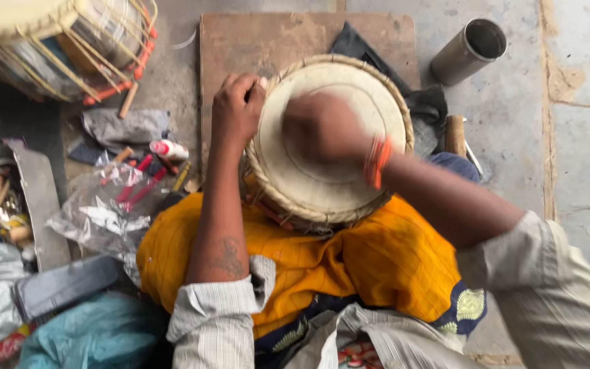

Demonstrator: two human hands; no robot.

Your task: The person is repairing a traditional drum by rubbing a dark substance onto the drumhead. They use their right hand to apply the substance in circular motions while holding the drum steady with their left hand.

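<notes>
Head view showed the drum standing head-up on the yellow cloth across my lap, its pale skin ringed by a braided rim, with the wooden board on the floor just beyond it. My left hand gripped the drum's left rim, fingers curled over the braided edge and closed on it. My right hand lay over the middle of the skin, so blurred that I could not tell whether its fingers were spread or bunched, or whether they held anything; an orange band sat at that wrist. A dark cloth lay under the drum's far right side, and a wooden handle poked out beside it. Near the far right corner of the board, a metal cup lay tilted on the floor. At the far left stood a second drum laced with pale cord and red pegs. Between it and my left arm lay a clear plastic bag and red-handled tools, close to the board's left edge.
</notes>
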